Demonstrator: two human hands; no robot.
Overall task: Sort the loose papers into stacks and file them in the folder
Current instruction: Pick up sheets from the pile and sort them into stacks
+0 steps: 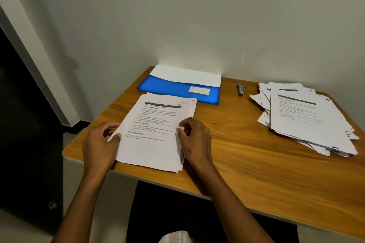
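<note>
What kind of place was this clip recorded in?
Probably a home or small office desk corner: a wooden table pushed against a plain wall, with a blue folder, a stapler and a messy pile of papers on it.

Two hands are in view, the left hand (pixel 99 140) and the right hand (pixel 194 138); two lots of paper lie on one wooden tabletop (pixel 246 154), a squared stack (pixel 154 134) and a loose pile (pixel 304 116), sheets too many to count; one blue folder (pixel 177 87); one stapler (pixel 242 89).
</note>
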